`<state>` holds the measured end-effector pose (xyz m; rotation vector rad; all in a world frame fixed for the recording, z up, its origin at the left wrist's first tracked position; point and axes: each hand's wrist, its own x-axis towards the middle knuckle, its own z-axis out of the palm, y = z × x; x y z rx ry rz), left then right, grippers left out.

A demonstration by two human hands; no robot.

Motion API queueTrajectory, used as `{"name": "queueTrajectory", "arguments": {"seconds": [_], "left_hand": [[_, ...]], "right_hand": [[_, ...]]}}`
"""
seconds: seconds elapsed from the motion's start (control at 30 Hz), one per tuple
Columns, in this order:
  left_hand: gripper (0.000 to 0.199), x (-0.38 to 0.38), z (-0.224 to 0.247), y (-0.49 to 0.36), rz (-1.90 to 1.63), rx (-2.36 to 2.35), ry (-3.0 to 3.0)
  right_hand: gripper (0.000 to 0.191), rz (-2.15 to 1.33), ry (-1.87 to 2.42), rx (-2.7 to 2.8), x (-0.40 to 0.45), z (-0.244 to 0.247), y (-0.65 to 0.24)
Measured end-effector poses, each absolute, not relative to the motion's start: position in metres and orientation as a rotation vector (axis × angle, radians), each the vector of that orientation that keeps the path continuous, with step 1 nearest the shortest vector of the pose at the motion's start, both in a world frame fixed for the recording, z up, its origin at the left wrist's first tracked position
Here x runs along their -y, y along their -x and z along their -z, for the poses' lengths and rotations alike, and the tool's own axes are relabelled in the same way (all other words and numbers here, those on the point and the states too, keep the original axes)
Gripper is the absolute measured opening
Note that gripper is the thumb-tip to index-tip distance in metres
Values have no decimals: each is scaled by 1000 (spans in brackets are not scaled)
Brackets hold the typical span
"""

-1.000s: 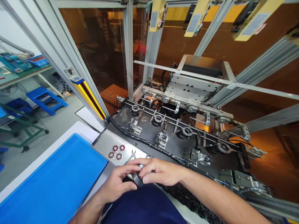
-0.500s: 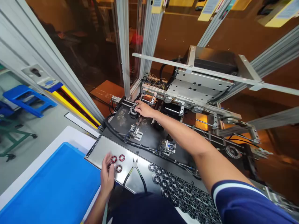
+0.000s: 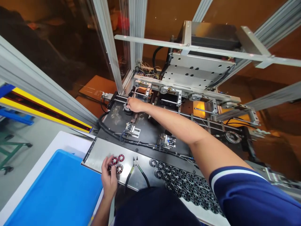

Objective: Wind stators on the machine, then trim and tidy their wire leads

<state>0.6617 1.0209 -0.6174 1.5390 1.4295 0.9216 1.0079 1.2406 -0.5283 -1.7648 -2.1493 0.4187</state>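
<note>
Four red-wound parts point(image 3: 121, 158) lie on the metal bench point(image 3: 92, 156) just left of the pliers point(image 3: 135, 162), the left hand point(image 3: 109, 175) curved around the leftmost pair, its hold on either unclear. Beyond the pliers and leftward, the right arm point(image 3: 176, 125) is outstretched, the right hand point(image 3: 134, 104) bending its fingers down over a round fixture point(image 3: 127, 108), any grasped part hidden. Handling at that fixture seems the step in hand; the next move calls for a steady, level wrist.
</note>
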Motion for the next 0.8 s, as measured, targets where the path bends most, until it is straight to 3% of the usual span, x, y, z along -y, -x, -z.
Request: {"name": "queueTrajectory", "arguments": {"seconds": [0.2,0.4,0.53,0.67,0.8], "left_hand": [[59,-1014,608,-668,-940,-1449,-1523],[59,-1013,598,-670,-946,-1433,-1500],[58,-1007,589,-660,-983,-1486,-1532],[55,-998,567,-658,-1031,-1548,-1812],[39,-993,546,-676,-877,-1136,-2308]], "right_hand": [[28,-508,2018,2238,-1243,518,-999],[24,-346,1999,2331,-1218,496,-999],[36,-232,1875,2433,-1187,493,-1001],[36,-194,1799,2499,-1177,491,-997],[39,-147,1798,2437,-1171,470,-989]]}}
